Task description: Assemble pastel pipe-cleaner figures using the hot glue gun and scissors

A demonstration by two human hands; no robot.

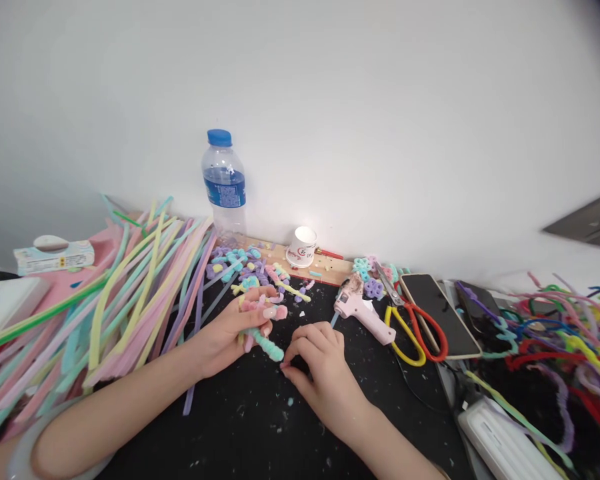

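Near the middle of the black table surface (260, 427), my left hand (240, 330) is closed on a twisted pipe cleaner piece (269, 345) in pink, yellow and mint. Its mint end points down and right, towards my other hand. My right hand (317, 373) has thumb and forefinger pinched together just beside that mint tip; whatever lies between the fingertips is too small to make out. Behind both hands lies a pile of small curled pipe cleaner pieces (253, 267). A pink glue gun (363, 310) rests on its side just beyond my right hand.
Long pastel pipe cleaners (130, 293) cover the left side. A water bottle (225, 187) and a paper cup (303, 247) stand by the wall. Scissors (415, 327), a phone (440, 313), a white power strip (505, 440) and tangled coloured pipe cleaners (570, 353) lie at the right.
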